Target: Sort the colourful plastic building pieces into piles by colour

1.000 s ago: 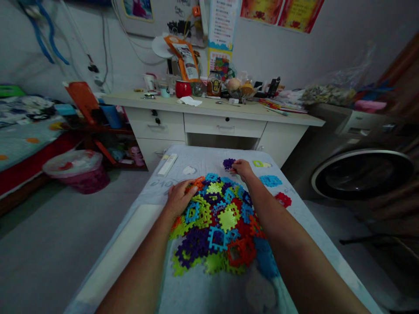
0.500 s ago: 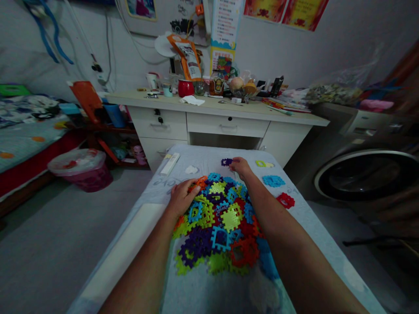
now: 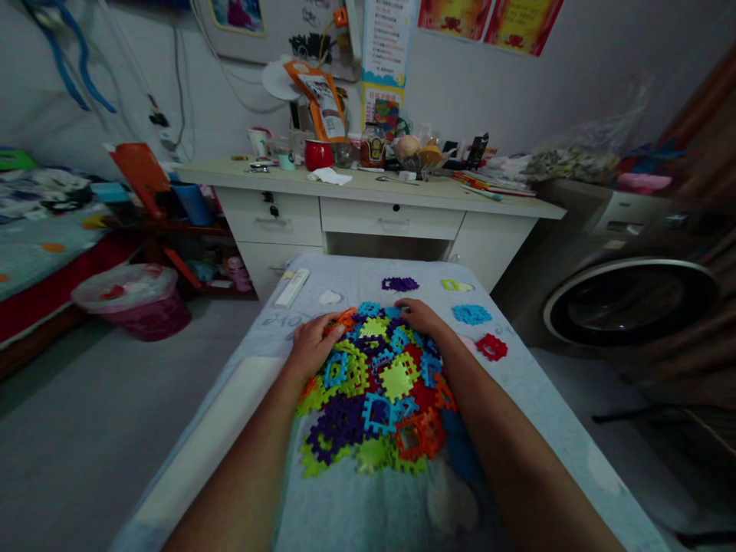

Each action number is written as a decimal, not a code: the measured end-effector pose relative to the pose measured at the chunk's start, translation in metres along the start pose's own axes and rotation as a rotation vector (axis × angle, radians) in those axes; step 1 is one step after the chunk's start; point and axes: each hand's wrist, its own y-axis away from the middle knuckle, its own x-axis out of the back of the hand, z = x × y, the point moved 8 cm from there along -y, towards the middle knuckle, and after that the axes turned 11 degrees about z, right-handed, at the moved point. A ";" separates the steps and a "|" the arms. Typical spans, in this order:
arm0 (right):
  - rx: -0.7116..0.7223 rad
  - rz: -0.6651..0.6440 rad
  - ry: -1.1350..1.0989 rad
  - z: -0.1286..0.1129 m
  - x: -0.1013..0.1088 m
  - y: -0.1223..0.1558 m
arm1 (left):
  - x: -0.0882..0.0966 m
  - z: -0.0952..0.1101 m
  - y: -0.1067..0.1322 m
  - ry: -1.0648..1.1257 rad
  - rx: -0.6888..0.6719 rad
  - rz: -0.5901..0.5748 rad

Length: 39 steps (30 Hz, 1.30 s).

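A heap of plastic interlocking square pieces (image 3: pixel 399 377) in lime, blue, purple, red and orange covers the middle of the cloth-covered table. My left hand (image 3: pixel 315 345) lies against the heap's far left edge, thumb apart from the fingers, touching an orange piece (image 3: pixel 346 317). At the far right edge of the heap is my right hand (image 3: pixel 419 316), fingers stretched over blue and purple pieces, its fingertips partly hidden. Beyond it lie purple pieces (image 3: pixel 401 284). To the right sit a lime piece (image 3: pixel 451 284), blue pieces (image 3: pixel 472 314) and red pieces (image 3: pixel 492 347), each colour apart.
A white strip-shaped object (image 3: pixel 292 288) and a white scrap (image 3: pixel 330 297) lie at the table's far left. Behind stands a desk (image 3: pixel 356 182) crowded with jars and cups. A washing machine (image 3: pixel 626 261) is at right, a pink bin (image 3: pixel 131 303) on the floor at left.
My right hand has let go of the purple piece, which now lies with the purple ones at the far side, and has come back toward me onto the heap. My left hand stays put.
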 end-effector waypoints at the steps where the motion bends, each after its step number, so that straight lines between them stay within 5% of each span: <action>1: 0.014 -0.014 0.020 -0.003 -0.002 0.000 | 0.000 0.000 0.000 -0.005 -0.002 -0.005; 6: 0.052 -0.079 0.057 -0.013 -0.007 -0.003 | -0.002 -0.002 -0.001 -0.017 -0.003 -0.022; 10: 0.014 0.004 0.018 -0.012 0.007 -0.003 | -0.001 -0.001 -0.001 -0.010 0.005 -0.011; 17: -0.084 0.355 -0.148 0.023 0.070 0.018 | 0.000 -0.001 -0.001 -0.005 0.024 -0.003; 25: -0.286 0.570 0.089 0.088 0.134 0.043 | -0.001 -0.003 -0.001 -0.015 0.035 -0.007; 39: -0.125 0.411 0.533 0.081 0.123 0.056 | 0.000 -0.001 -0.001 -0.037 0.034 -0.025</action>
